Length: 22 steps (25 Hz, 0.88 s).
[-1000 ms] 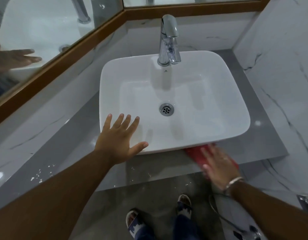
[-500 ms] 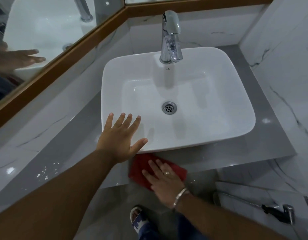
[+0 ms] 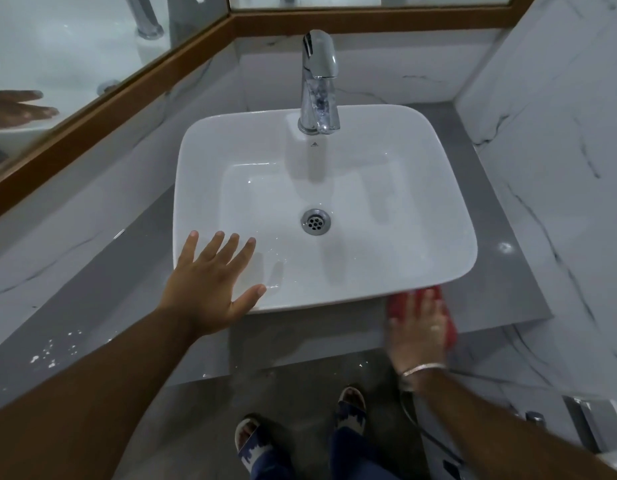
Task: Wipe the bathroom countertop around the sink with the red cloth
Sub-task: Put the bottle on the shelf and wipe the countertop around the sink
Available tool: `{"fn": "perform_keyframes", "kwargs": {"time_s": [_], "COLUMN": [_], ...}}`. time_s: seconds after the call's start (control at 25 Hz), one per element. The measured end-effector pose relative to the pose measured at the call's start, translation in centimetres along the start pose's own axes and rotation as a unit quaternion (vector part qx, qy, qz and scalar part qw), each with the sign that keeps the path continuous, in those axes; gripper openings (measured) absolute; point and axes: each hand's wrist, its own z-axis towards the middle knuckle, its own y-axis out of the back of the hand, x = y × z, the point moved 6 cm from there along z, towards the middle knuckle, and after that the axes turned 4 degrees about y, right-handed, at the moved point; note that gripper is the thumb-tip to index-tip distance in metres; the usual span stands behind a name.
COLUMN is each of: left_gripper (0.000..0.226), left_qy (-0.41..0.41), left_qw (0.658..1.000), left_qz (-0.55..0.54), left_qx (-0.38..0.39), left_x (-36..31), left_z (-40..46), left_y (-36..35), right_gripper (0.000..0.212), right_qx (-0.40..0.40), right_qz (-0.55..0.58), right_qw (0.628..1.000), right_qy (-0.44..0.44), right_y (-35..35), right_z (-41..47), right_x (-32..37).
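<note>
A white rectangular sink (image 3: 449, 237) sits on a grey countertop (image 3: 92, 306). My left hand (image 3: 210, 289) hovers over the sink's front left corner with fingers spread, holding nothing. My right hand (image 3: 416, 327) lies flat on the red cloth (image 3: 447, 320), pressing it to the counter's front strip just below the sink's front right corner. The hand is motion-blurred and covers most of the cloth.
A chrome tap (image 3: 319, 81) stands at the sink's back edge. Wood-framed mirrors (image 3: 109, 95) run along the left and back. Marble wall (image 3: 560, 133) closes the right side. White specks (image 3: 54, 348) dot the counter at the left. My sandalled feet (image 3: 251, 441) stand on the floor below.
My right hand slid the red cloth from the middle of the front strip to the right, under the sink's front right corner. The left hand stayed put.
</note>
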Motion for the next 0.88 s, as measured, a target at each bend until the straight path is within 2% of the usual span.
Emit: {"fn": "perform_keyframes", "kwargs": {"time_s": [0.08, 0.16, 0.24, 0.28, 0.36, 0.44, 0.52, 0.56, 0.64, 0.68, 0.72, 0.8, 0.88], "left_gripper": [0.086, 0.087, 0.089, 0.09, 0.091, 0.091, 0.09, 0.089, 0.088, 0.088, 0.089, 0.088, 0.086], "left_qy": [0.003, 0.006, 0.008, 0.009, 0.013, 0.013, 0.015, 0.013, 0.011, 0.01, 0.011, 0.007, -0.002], "left_qw": [1.0, 1.0, 1.0, 1.0, 1.0, 1.0, 1.0, 1.0, 1.0, 1.0, 1.0, 1.0, 1.0], "left_qz": [0.002, 0.005, 0.007, 0.005, -0.001, -0.004, -0.01, -0.011, -0.014, -0.017, -0.018, -0.013, -0.016], "left_qx": [0.005, 0.01, 0.013, 0.013, 0.014, 0.018, 0.016, 0.013, 0.013, 0.013, 0.013, 0.006, -0.008], "left_x": [-0.1, -0.1, -0.2, -0.2, -0.1, -0.1, 0.0, -0.1, 0.0, -0.1, 0.0, 0.1, 0.0], "left_z": [0.0, -0.1, -0.1, -0.2, -0.1, -0.1, -0.2, -0.1, -0.1, 0.0, 0.0, -0.1, -0.2], "left_y": [0.1, 0.2, 0.4, 0.4, 0.5, 0.5, 0.4, 0.3, 0.1, 0.1, 0.0, 0.0, 0.1], "right_gripper": [0.075, 0.079, 0.079, 0.077, 0.075, 0.076, 0.076, 0.077, 0.078, 0.078, 0.076, 0.073, 0.072], "right_qx": [-0.005, 0.049, 0.06, 0.054, 0.041, 0.015, 0.029, 0.022, -0.025, -0.04, -0.041, -0.023, 0.011], "right_qz": [-0.001, -0.023, -0.044, -0.047, -0.039, -0.04, -0.015, 0.007, 0.052, 0.061, 0.068, 0.058, 0.027], "right_qw": [0.992, 0.957, 0.918, 0.91, 0.933, 0.966, 0.988, 0.996, 0.998, 0.997, 0.995, 0.98, 0.948], "right_qy": [0.128, 0.283, 0.389, 0.408, 0.355, 0.257, 0.149, 0.09, 0.01, 0.015, 0.058, 0.188, 0.316], "right_y": [-2.6, -4.2, -4.2, -3.5, -1.9, 0.2, 1.8, 2.0, 1.3, 0.5, -0.3, -2.5, -4.5], "right_z": [-4.9, -8.7, -8.6, -7.4, -4.0, -0.2, 2.3, 2.6, 1.3, -0.4, -2.6, -7.4, -11.0], "right_x": [8.2, 14.1, 14.6, 12.9, 6.4, -2.6, -8.7, -9.4, -5.6, -1.8, 3.0, 13.3, 21.2]}}
